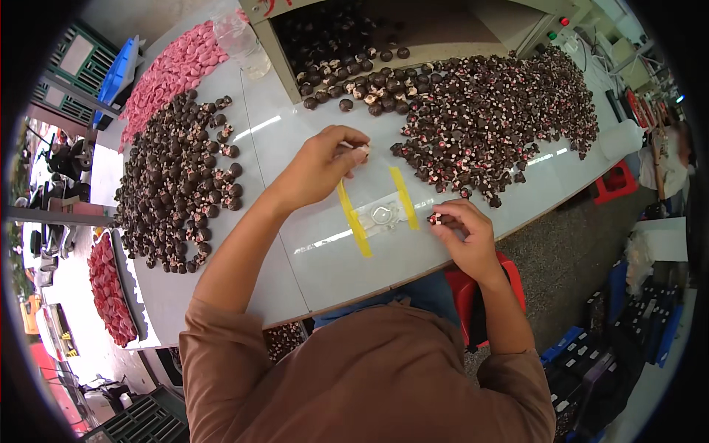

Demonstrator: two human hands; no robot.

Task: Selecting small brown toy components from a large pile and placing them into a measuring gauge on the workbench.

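My left hand (319, 170) is over the white table (269, 159), its thumb and fingers pinched on a small pale piece that mostly hides behind the fingertips. To the right, my right hand (473, 238) pinches a small dark piece with pink and white bits (436, 219) near the table's front edge. Between the hands a clear round fixture (382, 215) lies on the tabletop, flanked by a left yellow tape strip (354, 221) and a right yellow tape strip (404, 198). Beyond my right hand spreads a heap of small dark pieces with pink and white bits (473, 125).
Dark round balls (177, 184) are heaped at the left, below pink pieces (177, 70). More balls spill from an open bin (288, 59) at the back. A clear plastic bottle (242, 40) stands beside it. Red pieces (111, 288) fill a tray at far left.
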